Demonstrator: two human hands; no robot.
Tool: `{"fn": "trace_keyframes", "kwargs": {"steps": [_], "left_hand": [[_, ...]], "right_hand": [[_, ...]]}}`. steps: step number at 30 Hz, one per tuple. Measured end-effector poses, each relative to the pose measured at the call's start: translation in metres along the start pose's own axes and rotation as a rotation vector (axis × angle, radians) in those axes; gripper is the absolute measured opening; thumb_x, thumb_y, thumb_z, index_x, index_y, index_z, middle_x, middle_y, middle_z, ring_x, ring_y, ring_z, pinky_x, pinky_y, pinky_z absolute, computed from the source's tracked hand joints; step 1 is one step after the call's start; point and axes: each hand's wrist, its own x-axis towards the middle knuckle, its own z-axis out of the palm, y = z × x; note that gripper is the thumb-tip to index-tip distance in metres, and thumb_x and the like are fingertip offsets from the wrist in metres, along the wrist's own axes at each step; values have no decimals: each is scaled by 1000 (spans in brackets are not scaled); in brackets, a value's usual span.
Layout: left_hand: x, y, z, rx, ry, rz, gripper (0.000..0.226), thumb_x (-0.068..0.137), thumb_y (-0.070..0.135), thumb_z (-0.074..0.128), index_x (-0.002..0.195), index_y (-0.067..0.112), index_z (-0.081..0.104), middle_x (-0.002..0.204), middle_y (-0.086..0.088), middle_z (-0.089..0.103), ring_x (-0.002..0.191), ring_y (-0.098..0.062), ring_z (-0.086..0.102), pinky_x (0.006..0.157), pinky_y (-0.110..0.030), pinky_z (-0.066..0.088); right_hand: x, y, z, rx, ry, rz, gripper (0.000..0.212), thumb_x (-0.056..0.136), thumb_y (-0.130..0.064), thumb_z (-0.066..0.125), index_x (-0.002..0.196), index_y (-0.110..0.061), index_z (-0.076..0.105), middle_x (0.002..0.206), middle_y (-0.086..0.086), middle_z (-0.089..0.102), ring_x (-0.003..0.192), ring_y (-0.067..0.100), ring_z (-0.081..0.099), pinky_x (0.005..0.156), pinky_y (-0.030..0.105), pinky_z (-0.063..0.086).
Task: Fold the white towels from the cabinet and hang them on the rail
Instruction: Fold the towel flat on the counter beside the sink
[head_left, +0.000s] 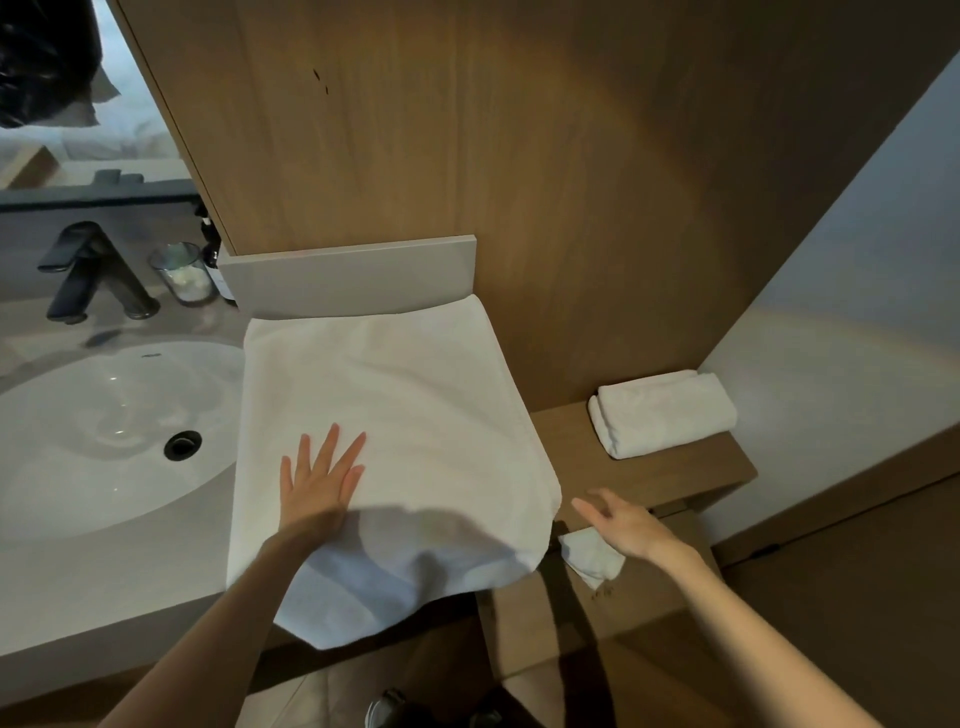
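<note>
I count two white towels. The large towel lies spread over the counter beside the one sink, its near end hanging off the edge. The folded towel sits on the wooden shelf to the right. My left hand presses flat on the large towel, fingers straight. My right hand hovers loose-fingered and empty, just off its right edge, near one white scrap. One faucet and one glass stand behind the sink.
</note>
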Motion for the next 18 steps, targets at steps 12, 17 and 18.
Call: {"fn": "trace_keyframes", "kwargs": {"steps": [12,17,18], "left_hand": [[-2,0,0,30,8,24,58,94,53,12,150,42,2,159,12,-11,147,-23,-13,116,-45,-11],[-2,2,-1,30,6,14,58,93,53,11,149,43,1,158,13,-11,147,-22,-13,116,-44,-12],[-2,2,-1,26,1,15,58,93,53,10,149,43,2,159,13,-11,147,-22,-13,116,-44,-12]], "right_hand": [[1,-37,46,482,86,-119,46,80,-36,75,108,-11,49,106,6,57,90,13,54,73,23,45],[1,-36,48,506,77,-147,28,85,-35,71,95,-17,52,92,-1,59,82,13,55,64,19,42],[0,-37,47,499,99,-184,27,87,-37,68,95,-14,56,93,3,60,84,18,57,66,21,43]]}}
